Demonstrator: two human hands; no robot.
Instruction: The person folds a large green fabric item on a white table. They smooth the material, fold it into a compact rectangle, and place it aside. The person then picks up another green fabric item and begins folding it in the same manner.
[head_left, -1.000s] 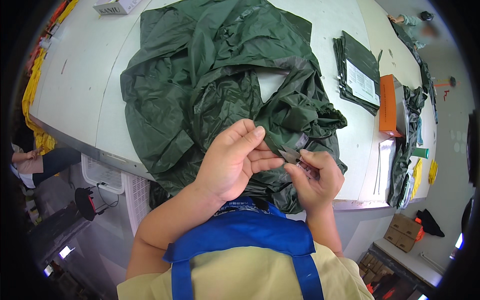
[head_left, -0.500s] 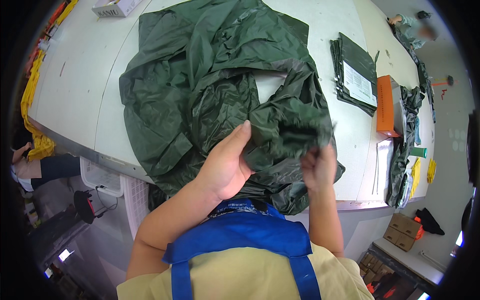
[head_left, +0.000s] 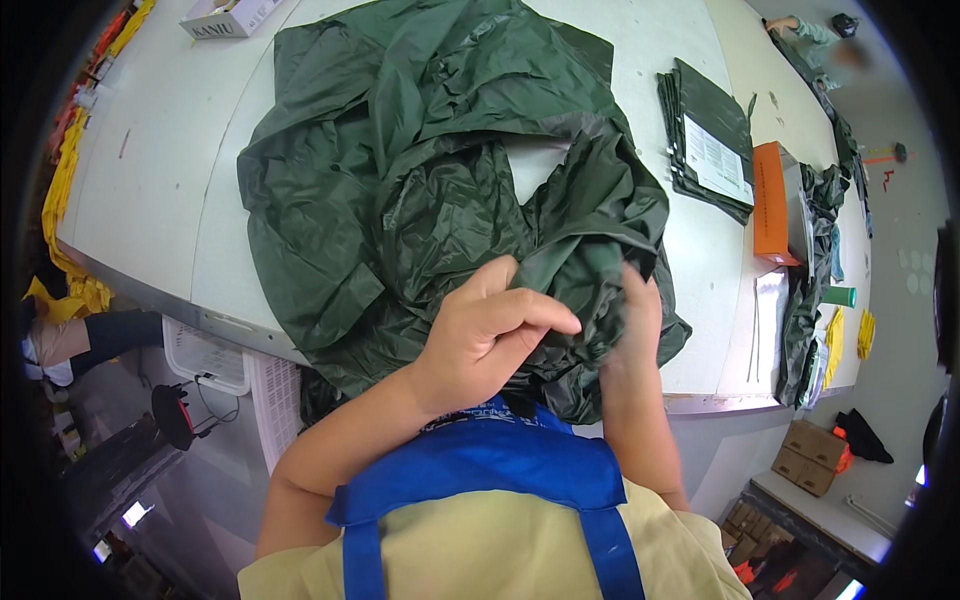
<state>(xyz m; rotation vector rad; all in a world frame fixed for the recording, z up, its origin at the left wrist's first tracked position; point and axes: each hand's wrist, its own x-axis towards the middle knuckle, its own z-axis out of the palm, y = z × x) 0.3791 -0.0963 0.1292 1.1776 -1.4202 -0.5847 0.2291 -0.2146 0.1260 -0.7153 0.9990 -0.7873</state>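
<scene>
Fingers of the left hand [head_left: 490,335] curl closed on a fold of the dark green garment [head_left: 420,190], and the right hand [head_left: 632,325] pinches the cloth just beside it. The garment lies crumpled across the white table [head_left: 150,170], its near edge bunched at the hands. The step looks like gathering and straightening this edge; next it likely needs the fabric pulled taut and smoothed flat.

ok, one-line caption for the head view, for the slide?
Both hands, left hand and right hand, grip a crumpled dark green garment at the edge of a white table.
</scene>
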